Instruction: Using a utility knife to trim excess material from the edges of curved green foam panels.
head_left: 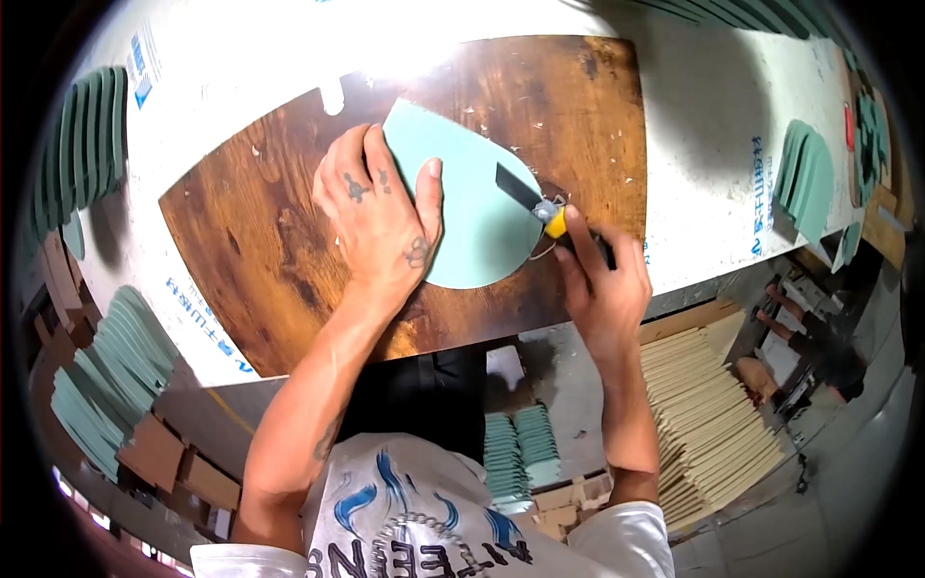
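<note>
A pale green, teardrop-shaped sheet (480, 231) with a rounded lower edge lies on a brown wood-grain board (260, 246). My left hand (381, 217) rests flat over its left side, fingers stretched and the thumb apart on top, pressing it down. At the sheet's right edge, my right hand (607, 275) is closed round a utility knife (556, 223) with a yellow part and a wide dark blade. The blade points up and left, over the sheet. Thin curled trimmings (544, 252) sit beside the knife, at the rounded edge. My fingers hide most of the knife's handle.
Stacks of green pieces stand at the left (92, 144) and right (805, 178) of the white table (703, 183). Below are more green stacks (120, 356) and a pile of cream sheets (708, 424). A person (833, 361) is at the far right.
</note>
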Demonstrator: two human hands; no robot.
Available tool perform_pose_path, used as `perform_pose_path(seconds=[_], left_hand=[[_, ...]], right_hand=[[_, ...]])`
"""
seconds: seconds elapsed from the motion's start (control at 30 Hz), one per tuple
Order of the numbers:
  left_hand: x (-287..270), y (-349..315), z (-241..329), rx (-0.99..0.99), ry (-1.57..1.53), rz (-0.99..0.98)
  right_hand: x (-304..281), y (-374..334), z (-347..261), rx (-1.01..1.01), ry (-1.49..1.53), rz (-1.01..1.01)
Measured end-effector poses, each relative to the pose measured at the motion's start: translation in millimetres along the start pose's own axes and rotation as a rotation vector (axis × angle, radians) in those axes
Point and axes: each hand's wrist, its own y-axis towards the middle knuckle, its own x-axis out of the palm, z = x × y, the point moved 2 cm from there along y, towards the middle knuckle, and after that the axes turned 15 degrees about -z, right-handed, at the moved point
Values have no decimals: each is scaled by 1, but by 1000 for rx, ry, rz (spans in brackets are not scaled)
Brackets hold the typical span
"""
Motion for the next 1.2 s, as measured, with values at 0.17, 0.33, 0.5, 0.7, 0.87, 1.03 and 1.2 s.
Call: perform_pose_path(seconds=[0.17,0.33,0.5,0.7,0.87,1.03,1.2], left_hand=[[0,-3,2,-28,-53,-8],[-3,-6,0,-96,-84,-48],[-5,-6,1,-101,-161,-14],[-6,-9,-1,-131,-270,104],[-2,-9,-1,-120,-296,200],[-2,-10,0,-150,-269,198],[-3,-9,-3,-164,-237,213]], right_hand=[[-18,28,11,-155,-67,-90],[-22,61,12,-282,-60,-149],[-24,92,7,-392,-59,-201],[-22,129,-16,-491,-57,-260],[-18,137,-11,-579,-108,-225],[-24,137,-4,-584,-106,-232],[-36,134,20,-557,-85,-277]])
